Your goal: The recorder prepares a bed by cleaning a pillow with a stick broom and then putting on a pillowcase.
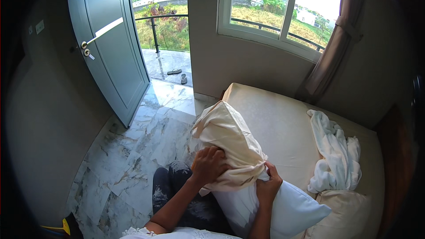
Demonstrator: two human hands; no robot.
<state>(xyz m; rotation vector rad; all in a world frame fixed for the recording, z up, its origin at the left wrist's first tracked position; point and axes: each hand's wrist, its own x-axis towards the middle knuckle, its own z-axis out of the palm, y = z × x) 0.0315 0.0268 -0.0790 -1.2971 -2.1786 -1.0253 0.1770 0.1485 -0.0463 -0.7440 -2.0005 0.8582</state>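
Note:
A cream pillowcase (229,132) is bunched over one end of a white pillow (292,205), which lies across my lap and the bed's edge. My left hand (209,166) grips the gathered cloth on its left side, with the fingertips partly hidden in the folds. On the other side my right hand (269,182) pinches the pillowcase's edge between thumb and fingers, close against the pillow. The far end of the case stands up, loose and creased. How far the pillow reaches inside it is hidden.
The bed mattress (275,122) bears a cream cover. On it lie a crumpled white towel (335,156) and another cream pillow (342,209). A grey door (109,46) stands open to a balcony with sandals (179,74). Marble-patterned tiles (132,166) cover the floor at left.

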